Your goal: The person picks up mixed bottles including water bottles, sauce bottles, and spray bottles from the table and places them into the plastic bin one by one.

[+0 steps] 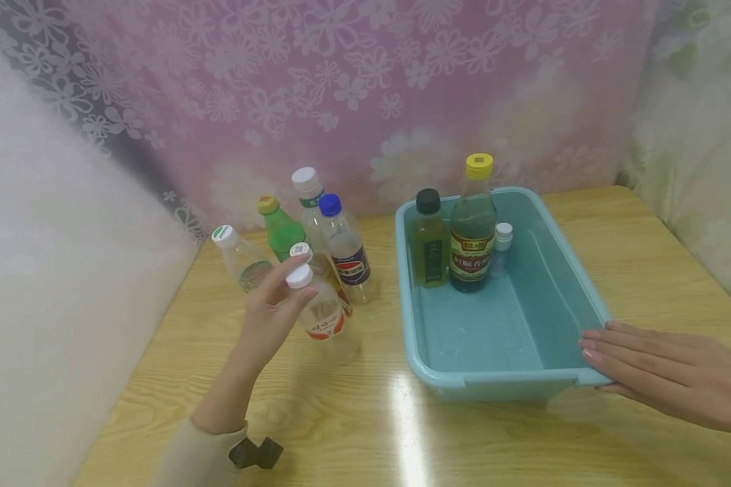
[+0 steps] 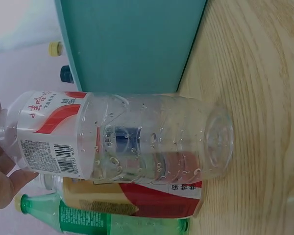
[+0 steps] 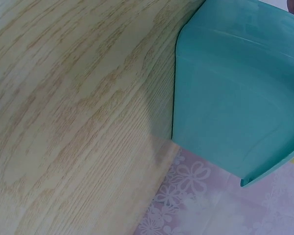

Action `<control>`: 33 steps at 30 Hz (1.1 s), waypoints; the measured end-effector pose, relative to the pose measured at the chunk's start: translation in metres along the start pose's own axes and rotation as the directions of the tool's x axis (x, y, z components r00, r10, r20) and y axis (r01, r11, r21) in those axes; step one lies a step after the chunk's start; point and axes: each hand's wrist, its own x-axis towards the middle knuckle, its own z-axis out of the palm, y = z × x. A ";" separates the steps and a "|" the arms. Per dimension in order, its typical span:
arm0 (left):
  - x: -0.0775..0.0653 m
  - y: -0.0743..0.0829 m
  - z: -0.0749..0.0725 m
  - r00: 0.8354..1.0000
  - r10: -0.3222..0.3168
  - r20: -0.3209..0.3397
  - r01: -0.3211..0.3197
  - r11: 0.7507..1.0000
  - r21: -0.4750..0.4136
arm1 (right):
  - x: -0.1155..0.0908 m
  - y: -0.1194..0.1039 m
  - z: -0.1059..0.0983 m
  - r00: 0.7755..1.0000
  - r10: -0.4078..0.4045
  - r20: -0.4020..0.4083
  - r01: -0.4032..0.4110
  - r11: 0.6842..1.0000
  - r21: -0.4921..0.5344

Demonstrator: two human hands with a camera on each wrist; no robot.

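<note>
My left hand [image 1: 272,318] pinches a clear plastic bottle [image 1: 325,318] near its white cap, thumb on one side and fingers on the other. That bottle has a red and white label and droplets inside, and it is upright, left of a light blue plastic bin [image 1: 405,297]. In the left wrist view the bottle [image 2: 152,139] overlaps one with a gold and red label [image 2: 161,199]. My right hand [image 1: 670,375] lies with straight fingers over the bin's near right corner. Only a bit of that hand shows in the right wrist view.
In the bin stand a black-capped bottle [image 1: 431,247], a dark yellow-capped bottle [image 1: 474,237] and a small white-capped bottle [image 1: 503,233]. Behind my left hand are a blue-capped cola bottle [image 1: 348,264], a green bottle [image 1: 283,233] and several others. A floral curtain [image 1: 341,88] hangs behind the wooden table [image 1: 365,433].
</note>
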 end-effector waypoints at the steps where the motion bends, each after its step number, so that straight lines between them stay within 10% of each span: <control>1: 0.001 0.000 0.002 1.000 0.006 0.006 -0.006 1.000 -0.011 | -0.001 0.000 0.000 1.000 0.000 -0.001 0.000 1.000 0.002; 33: 0.037 0.017 0.024 0.966 0.097 0.239 -0.099 0.995 -0.001 | -0.007 0.001 -0.001 0.999 0.021 0.026 -0.023 0.997 0.075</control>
